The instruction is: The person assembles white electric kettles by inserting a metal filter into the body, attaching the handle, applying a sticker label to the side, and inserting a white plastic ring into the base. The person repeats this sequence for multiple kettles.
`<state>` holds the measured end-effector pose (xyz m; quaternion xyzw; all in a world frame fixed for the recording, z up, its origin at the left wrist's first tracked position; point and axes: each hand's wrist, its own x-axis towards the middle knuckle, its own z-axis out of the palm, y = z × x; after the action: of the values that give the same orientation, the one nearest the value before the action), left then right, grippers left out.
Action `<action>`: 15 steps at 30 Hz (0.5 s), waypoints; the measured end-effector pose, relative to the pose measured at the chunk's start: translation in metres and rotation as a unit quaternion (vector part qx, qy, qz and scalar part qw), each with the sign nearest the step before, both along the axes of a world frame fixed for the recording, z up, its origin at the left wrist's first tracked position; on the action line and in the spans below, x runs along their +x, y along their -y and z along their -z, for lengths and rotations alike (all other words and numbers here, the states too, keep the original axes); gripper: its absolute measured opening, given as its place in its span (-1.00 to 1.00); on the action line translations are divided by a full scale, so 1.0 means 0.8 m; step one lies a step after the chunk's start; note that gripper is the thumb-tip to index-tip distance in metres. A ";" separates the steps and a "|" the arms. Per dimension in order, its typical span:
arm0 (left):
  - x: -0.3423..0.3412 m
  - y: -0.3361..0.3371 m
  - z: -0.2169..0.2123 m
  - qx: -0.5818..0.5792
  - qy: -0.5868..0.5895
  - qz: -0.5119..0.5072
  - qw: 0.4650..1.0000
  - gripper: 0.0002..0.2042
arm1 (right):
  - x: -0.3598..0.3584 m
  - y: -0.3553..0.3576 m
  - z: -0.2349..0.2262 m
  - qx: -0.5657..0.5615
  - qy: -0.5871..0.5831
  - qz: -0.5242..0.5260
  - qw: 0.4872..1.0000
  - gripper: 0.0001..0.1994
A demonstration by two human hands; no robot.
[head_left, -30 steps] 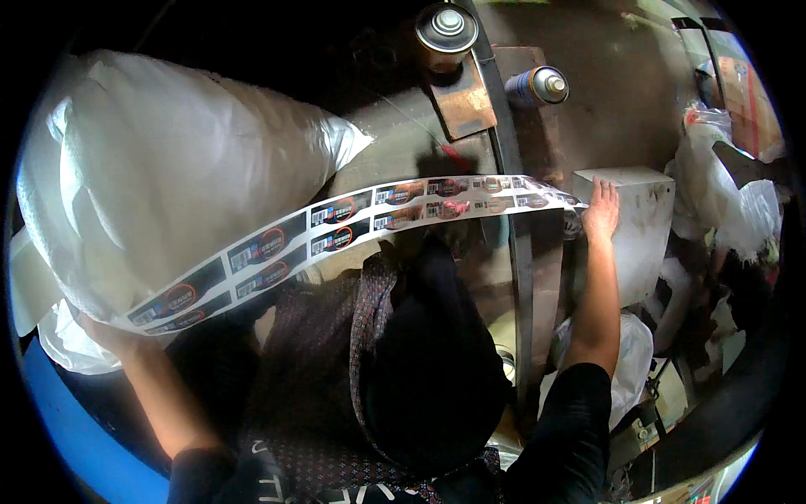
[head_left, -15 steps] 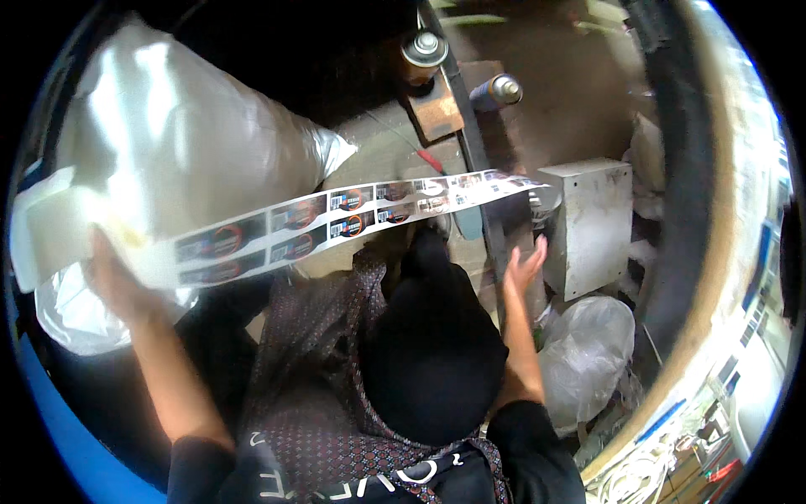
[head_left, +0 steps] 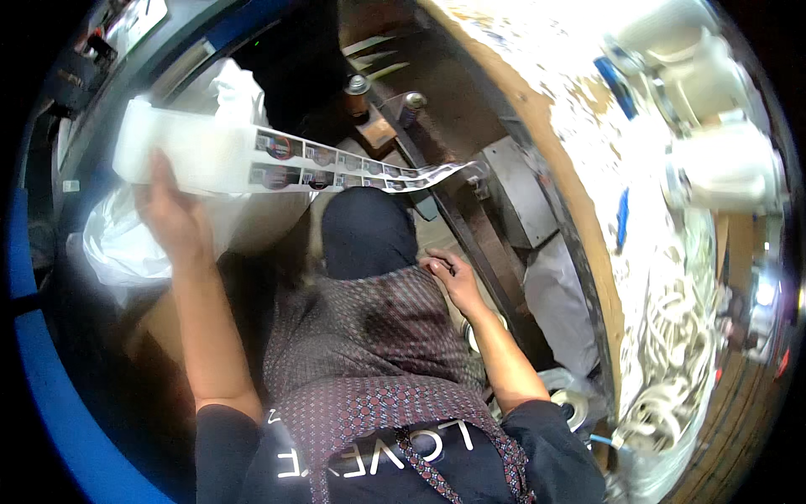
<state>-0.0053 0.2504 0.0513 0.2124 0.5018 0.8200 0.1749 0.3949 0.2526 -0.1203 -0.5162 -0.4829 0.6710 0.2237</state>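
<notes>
A: What do we have furthest left?

B: Beside the white plastic bag (head_left: 126, 239), our left hand (head_left: 178, 217) pinches the blank end of the label strip (head_left: 321, 168); some fingers are hidden.

A: How should we expect it to handle?

B: Light and bendy, we judge, smooth enough to slip and easily creased. We'd hold it by that blank end or its long edges, off the printed labels (head_left: 275, 147).

A: Further right?

B: Our right hand (head_left: 457, 281) is below the strip and apart from it, fingers loosely curled, nothing seen inside. The strip's far end reaches past the dark rail (head_left: 472, 245), near the grey box's (head_left: 514, 191) upper-left corner.
</notes>
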 end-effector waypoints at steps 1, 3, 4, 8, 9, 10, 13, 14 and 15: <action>0.013 -0.001 -0.032 0.015 -0.009 0.013 1.000 -0.67 | 0.007 0.012 -0.006 -0.014 -0.013 0.003 1.000 -0.68; 0.012 0.001 -0.065 0.081 -0.023 0.034 0.996 -0.66 | 0.019 0.034 -0.009 0.006 0.000 0.009 1.000 -0.67; 0.012 0.004 -0.083 0.114 -0.057 0.093 0.987 -0.73 | 0.031 0.044 0.005 0.035 0.021 0.007 0.999 -0.67; 0.030 0.022 -0.125 0.048 -0.224 0.027 0.973 -0.68 | 0.045 0.059 0.007 0.121 0.022 0.038 0.992 -0.48; 0.032 0.022 -0.131 0.080 -0.206 0.070 0.973 -0.68 | 0.046 0.057 -0.006 0.143 0.015 0.059 0.988 -0.42; 0.034 0.020 -0.136 0.103 -0.194 0.118 0.969 -0.68 | 0.047 0.051 -0.021 0.192 0.021 0.091 0.977 -0.33; 0.052 -0.003 -0.150 0.153 -0.169 0.268 0.936 -0.68 | 0.052 0.019 -0.114 0.385 0.108 0.127 0.908 -0.16; 0.063 -0.012 -0.161 0.160 -0.169 0.319 0.919 -0.68 | 0.054 0.005 -0.143 0.456 0.091 0.121 0.877 -0.13; 0.075 -0.021 -0.171 0.164 -0.168 0.372 0.898 -0.68 | 0.057 -0.008 -0.172 0.522 0.077 0.113 0.842 -0.09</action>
<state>0.0548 0.2672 0.1884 0.5436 0.2666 0.7179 0.3435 0.4406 0.2588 0.0173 -0.4240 -0.7160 0.2476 0.4964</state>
